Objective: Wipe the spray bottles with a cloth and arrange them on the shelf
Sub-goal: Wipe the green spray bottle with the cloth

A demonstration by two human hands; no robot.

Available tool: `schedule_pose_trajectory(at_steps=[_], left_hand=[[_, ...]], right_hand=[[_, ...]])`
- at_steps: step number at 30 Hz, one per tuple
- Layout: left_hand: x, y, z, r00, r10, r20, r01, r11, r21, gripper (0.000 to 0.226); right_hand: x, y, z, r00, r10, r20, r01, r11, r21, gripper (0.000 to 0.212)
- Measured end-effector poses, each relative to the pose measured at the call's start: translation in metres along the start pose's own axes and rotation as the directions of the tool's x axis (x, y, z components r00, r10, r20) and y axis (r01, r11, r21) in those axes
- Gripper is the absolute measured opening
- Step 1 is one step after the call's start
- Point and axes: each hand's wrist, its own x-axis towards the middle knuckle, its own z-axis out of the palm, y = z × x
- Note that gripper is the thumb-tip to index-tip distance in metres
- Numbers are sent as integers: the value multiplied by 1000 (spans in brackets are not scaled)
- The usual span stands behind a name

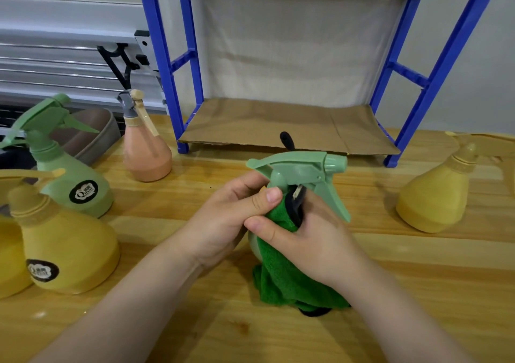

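Observation:
A pale green spray bottle (302, 169) stands at the middle of the wooden table, its trigger head pointing right. A green cloth (284, 276) with a black edge is wrapped round its neck and body. My left hand (223, 217) grips the bottle's neck from the left, thumb over the cloth. My right hand (309, 237) holds the cloth against the bottle from the right. Behind stands the blue shelf (167, 64), with brown cardboard (278, 123) on its lowest level.
On the left stand a second green bottle (67, 167), a peach bottle (145, 151) and a yellow bottle (64, 251). Another yellow bottle (437, 192) stands at the right. A brown basin (92, 134) sits at the back left.

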Motion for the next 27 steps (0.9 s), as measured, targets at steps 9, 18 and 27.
schedule_pose_trajectory(at_steps=[9,18,27], left_hand=[[8,-1,-5,971,46,-236,-65,995,-76,37],[12,18,-19,901,85,-425,-229,926,-299,31],[11,17,-14,903,68,-424,-240,898,-368,27]], right_hand=[[7,20,14,999,-47,-24,49,990,133,52],[5,25,17,999,35,38,-41,985,165,85],[6,30,19,993,88,74,-107,949,296,95]])
